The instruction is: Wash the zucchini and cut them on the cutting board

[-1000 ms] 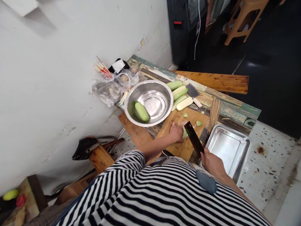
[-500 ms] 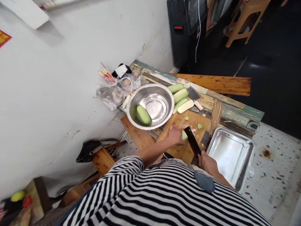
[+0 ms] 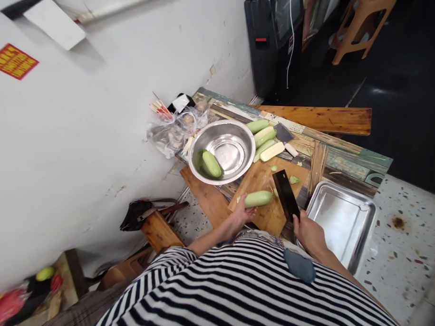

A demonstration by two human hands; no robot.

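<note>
My left hand [image 3: 245,212] grips one end of a pale green zucchini [image 3: 258,198] above the wooden cutting board [image 3: 249,178]. In my right hand [image 3: 310,230] is the handle of a dark cleaver [image 3: 286,194], its blade pointing away over the board's right part. Small cut-off pieces, among them a green stem end [image 3: 294,179], lie on the board. Beyond it rest several zucchinis, one of them a cut half [image 3: 272,151] with its pale face up. Another whole zucchini [image 3: 211,163] lies inside the steel bowl [image 3: 192,169].
Right of the board is a metal tray [image 3: 338,224], with a bundle of thin wooden skewers [image 3: 318,164] behind it. A second cleaver [image 3: 283,133] lies at the back. Plastic bags [image 3: 168,136] sit against the wall, and a wooden bench [image 3: 312,119] stands beyond the table.
My left hand has drawn back toward me and left, and the zucchini now shows lengthwise in its grip. The cleaver has moved slightly up and away from the zucchini. The camera view has shifted slightly.
</note>
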